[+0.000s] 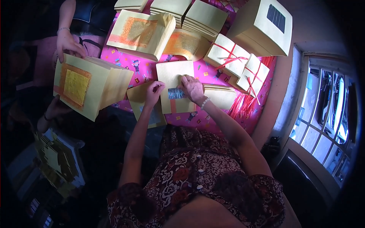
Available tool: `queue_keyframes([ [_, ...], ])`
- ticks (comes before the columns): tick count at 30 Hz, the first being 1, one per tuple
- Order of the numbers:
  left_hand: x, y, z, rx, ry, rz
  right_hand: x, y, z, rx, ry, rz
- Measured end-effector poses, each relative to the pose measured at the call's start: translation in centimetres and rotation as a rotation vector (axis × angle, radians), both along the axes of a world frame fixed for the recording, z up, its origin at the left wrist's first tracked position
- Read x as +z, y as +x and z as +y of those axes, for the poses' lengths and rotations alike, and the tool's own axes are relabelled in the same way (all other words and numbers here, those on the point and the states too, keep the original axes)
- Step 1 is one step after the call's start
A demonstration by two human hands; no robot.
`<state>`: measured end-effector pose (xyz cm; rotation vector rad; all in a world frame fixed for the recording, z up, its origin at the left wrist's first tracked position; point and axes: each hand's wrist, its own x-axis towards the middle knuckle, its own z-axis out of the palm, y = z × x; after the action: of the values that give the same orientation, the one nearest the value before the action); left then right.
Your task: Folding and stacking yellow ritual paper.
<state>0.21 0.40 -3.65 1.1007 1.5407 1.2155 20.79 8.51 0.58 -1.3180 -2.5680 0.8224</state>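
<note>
A cream sheet of joss paper with a silver foil patch and an orange stripe lies in front of me. My right hand is at its right edge, fingers bent and closed on the paper beside the foil. Just off the sheet's left edge, my left hand has its fingers curled in a pinch; anything between them is too small to make out. Another sheet lies partly under my left hand, angled toward the table's near edge. A folded stack of cream paper rests right of my right hand.
At left, another person's hands hold a thick paper stack with a gold patch. More stacks cover the far side of the pink patterned tablecloth. Bundles tied with red string and a large paper block stand at right.
</note>
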Motion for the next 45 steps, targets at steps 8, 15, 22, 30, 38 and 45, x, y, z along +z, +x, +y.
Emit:
queue_keyframes([
  [8, 2.8, 6.0, -2.1, 0.401, -0.061, 0.12, 1.7, 0.4, 0.3, 0.05, 0.201, -0.136],
  [15, 4.3, 6.9, -0.4, 0.566, -0.491, -0.739, 1.2, 0.0, 0.0, 0.254, 0.283, -0.225],
  [22, 5.0, 7.5, 1.1, 0.591, -0.42, -0.673, 1.3, 1.3, -0.6, 0.193, 0.398, -0.085],
  [30, 11.3, 12.3, -1.3, 0.543, -0.104, -0.646, 7.5, 7.5, -3.0, -0.581, -0.128, 0.639],
  [38, 7.6, 21.2, -6.4, 0.313, -0.357, -0.85, 2.5, 18.6, -8.6, -0.771, -0.753, 1.088],
  [45, 2.1, 23.5, -6.4, 0.44, -0.663, -1.006, -2.3, 20.9, -8.2, -0.765, -0.541, 0.779],
])
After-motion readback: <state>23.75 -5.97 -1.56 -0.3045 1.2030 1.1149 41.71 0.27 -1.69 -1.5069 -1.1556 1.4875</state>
